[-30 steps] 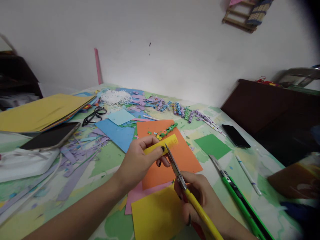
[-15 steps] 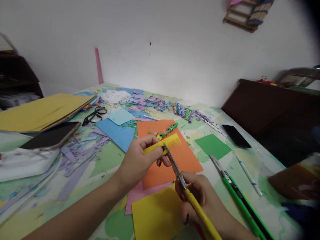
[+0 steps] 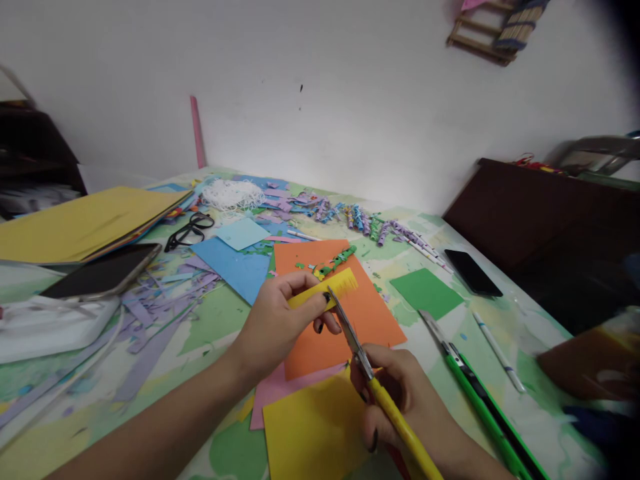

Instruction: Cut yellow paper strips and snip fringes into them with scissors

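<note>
Pinched between the thumb and fingers of my left hand (image 3: 290, 313) is a narrow yellow paper strip (image 3: 345, 283), with fine slits along its edge at the right end. My right hand (image 3: 395, 393) grips yellow-handled scissors (image 3: 353, 333), whose blades point up and left and meet the strip close to my left thumb. Beneath both hands lie an orange paper sheet (image 3: 370, 313), a pink sheet (image 3: 270, 387) and a yellow sheet (image 3: 310, 427). A green rolled paper piece (image 3: 343, 259) with a small yellow flower rests on the orange sheet, just beyond the strip.
To the right lie a green utility knife (image 3: 480, 400), a green paper square (image 3: 427, 293), a paper stick (image 3: 500, 353) and a black phone (image 3: 473, 272). Leftward are purple paper scraps (image 3: 155, 320), glasses (image 3: 190, 230), another phone (image 3: 105, 270) and yellow folders (image 3: 90, 223). White string (image 3: 233, 195) sits behind.
Both hands stay almost in place. The strip's fringed end shifts very slightly, and the scissor handles have moved a little against each other.
</note>
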Motion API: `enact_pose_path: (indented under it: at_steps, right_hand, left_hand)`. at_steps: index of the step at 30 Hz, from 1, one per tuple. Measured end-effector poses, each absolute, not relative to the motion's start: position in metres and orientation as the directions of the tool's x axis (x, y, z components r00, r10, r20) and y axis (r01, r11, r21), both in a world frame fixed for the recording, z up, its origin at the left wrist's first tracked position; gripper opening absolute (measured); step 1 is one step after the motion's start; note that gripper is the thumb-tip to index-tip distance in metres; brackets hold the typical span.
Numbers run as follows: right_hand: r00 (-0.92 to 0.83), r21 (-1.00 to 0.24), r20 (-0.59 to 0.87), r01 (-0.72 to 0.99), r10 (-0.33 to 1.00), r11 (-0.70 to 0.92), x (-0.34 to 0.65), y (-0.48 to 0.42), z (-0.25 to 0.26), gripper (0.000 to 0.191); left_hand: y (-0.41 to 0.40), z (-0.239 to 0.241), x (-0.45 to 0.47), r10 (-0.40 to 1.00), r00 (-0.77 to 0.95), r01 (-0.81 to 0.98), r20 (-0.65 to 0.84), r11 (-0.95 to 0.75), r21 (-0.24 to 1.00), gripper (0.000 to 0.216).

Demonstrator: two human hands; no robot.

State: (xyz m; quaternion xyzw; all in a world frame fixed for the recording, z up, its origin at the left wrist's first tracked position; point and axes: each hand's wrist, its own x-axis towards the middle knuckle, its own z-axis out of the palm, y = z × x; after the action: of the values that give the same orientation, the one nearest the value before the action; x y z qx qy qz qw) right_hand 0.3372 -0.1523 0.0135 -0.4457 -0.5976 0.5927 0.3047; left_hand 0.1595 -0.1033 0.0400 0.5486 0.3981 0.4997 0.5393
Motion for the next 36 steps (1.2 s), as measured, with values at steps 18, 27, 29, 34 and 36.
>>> enact_pose_path:
  at_steps: [18, 27, 29, 34, 36]
  right_hand:
    - [-0.44, -0.993, -0.065, 0.116, 0.896, -0.015, 0.346, -0.153, 0.004, 0.07]
    - [-0.429, -0.991, -0.122, 0.108, 0.895, -0.083, 0.343, -0.153, 0.007, 0.07]
    - [-0.424, -0.991, -0.119, 0.111, 0.898, -0.078, 0.342, -0.152, 0.009, 0.071]
    - [-0.422, -0.989, -0.104, 0.137, 0.9, -0.05, 0.34, -0.151, 0.013, 0.071]
    - [-0.423, -0.988, -0.111, 0.143, 0.899, -0.055, 0.34, -0.152, 0.013, 0.071]
  left_hand:
    - [-0.104, 0.038, 0.16, 0.971, 0.207, -0.171, 0.12, -0.085, 0.982, 0.015]
    - [-0.103, 0.038, 0.161, 0.975, 0.193, -0.152, 0.112, -0.083, 0.985, 0.015]
    - [-0.103, 0.038, 0.16, 0.976, 0.189, -0.152, 0.109, -0.08, 0.985, 0.015]
    - [-0.103, 0.04, 0.16, 0.975, 0.196, -0.137, 0.104, -0.077, 0.988, 0.016]
    - [-0.103, 0.04, 0.16, 0.976, 0.192, -0.131, 0.107, -0.083, 0.988, 0.016]
